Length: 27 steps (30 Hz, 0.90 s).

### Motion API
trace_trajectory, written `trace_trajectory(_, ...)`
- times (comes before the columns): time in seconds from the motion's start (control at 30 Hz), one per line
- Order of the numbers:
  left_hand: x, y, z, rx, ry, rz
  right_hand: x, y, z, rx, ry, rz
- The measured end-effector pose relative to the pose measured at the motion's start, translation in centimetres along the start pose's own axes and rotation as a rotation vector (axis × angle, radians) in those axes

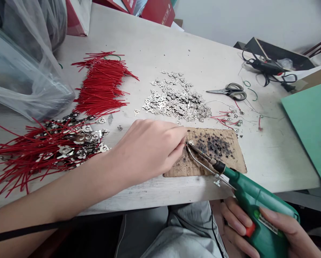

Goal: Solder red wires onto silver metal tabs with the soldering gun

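Note:
My right hand [246, 222] is wrapped around a green soldering gun [265, 200] with a red trigger. Its tip and the thin curved feed tube beside it meet over a scorched piece of cardboard [173, 170]. A small metal terminal [190, 142] lies on the cardboard right at the tip. Just left of that tip, my left hand [157, 147] is closed in a pinch; what its fingers hold is hidden. Behind my left hand is a pile of loose metal terminals [173, 100]. Left of my forearm lies a heap of terminals with red wires attached [42, 150].
A stack of cut red wires [101, 86] lies at the back left beside a clear plastic bag [28, 79]. Scissors [230, 92] and wire scraps [230, 118] are at the right. Farther right are a black tool with a cord [268, 66] and a green board [311, 118].

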<state>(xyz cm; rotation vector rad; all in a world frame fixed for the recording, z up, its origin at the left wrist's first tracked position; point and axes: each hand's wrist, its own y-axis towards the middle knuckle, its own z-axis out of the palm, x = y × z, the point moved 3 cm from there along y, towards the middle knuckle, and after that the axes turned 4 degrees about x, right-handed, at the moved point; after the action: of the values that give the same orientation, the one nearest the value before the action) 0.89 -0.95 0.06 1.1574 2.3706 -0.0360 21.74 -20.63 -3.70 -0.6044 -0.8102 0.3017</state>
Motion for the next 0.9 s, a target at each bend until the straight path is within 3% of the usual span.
trace_trajectory(0.2,-0.03,-0.05,-0.01,-0.019,0.008,0.003,-0.31,0.33,-0.62,-0.129,0.022,-0.080)
trace_trajectory(0.9,-0.14,-0.09,0.34,0.028,-0.017,0.009,0.16,-0.11,-0.35,0.074,-0.063,-0.003)
